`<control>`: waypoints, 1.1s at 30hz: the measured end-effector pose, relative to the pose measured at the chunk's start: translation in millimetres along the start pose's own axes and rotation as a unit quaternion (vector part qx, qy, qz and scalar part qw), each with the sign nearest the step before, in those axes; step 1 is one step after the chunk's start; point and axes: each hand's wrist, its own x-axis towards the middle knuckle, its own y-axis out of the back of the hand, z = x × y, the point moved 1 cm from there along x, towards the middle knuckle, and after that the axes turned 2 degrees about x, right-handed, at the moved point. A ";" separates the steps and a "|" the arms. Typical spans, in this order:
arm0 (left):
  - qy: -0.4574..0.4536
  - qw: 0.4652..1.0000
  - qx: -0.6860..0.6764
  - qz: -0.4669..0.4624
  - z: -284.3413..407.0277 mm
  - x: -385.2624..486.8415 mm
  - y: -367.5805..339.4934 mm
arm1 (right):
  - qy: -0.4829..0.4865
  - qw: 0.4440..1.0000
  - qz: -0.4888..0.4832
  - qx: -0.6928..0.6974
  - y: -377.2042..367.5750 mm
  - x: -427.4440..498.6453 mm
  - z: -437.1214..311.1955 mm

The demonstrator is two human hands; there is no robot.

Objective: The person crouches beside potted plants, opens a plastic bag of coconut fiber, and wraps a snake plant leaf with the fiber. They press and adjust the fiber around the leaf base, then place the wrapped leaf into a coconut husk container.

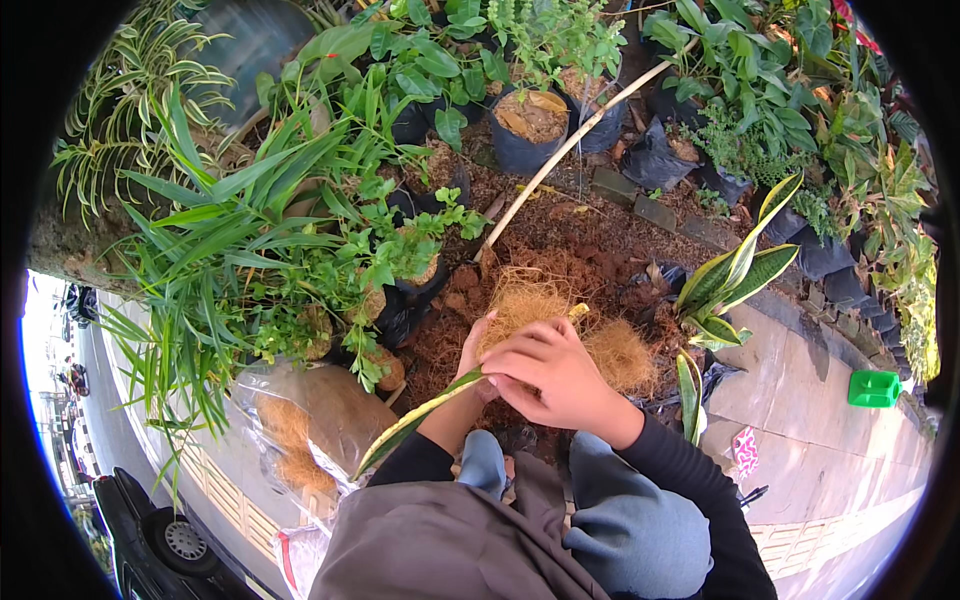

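Both of my hands meet in front of my knees around a snake plant leaf point(420, 418) with yellow edges. My right hand point(544, 371) grips the leaf between thumb and fingers, its back turned up. Beside it, my left hand point(474, 360) lies against a tuft of brown coconut fibre point(525, 304), partly hidden by the leaf and my right hand. A yellowish leaf end shows above my right fingers. Another clump of fibre point(621, 356) rests on the reddish soil to the right. A variegated snake plant point(739, 274) stands farther right.
Potted plants in black bags point(529, 135) line the far side. A pale stick point(570, 142) slants across the soil. At left lies a clear plastic bag with fibre point(289, 427). A green plastic container point(874, 388) and a pink patterned item point(745, 453) are on the pavement. A black vehicle point(161, 532) stands lower left.
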 end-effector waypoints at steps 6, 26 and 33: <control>0.283 0.948 -0.068 0.127 22.2 -0.9 25.2 | -0.214 0.828 0.248 0.456 24.7 -5.1 25.4; 0.213 0.967 0.018 0.137 16.3 -5.3 41.5 | -0.197 0.915 0.198 0.291 17.5 -11.4 18.5; 0.253 0.948 0.079 0.176 21.1 0.1 28.2 | -0.275 0.934 0.070 0.219 8.5 -12.3 21.1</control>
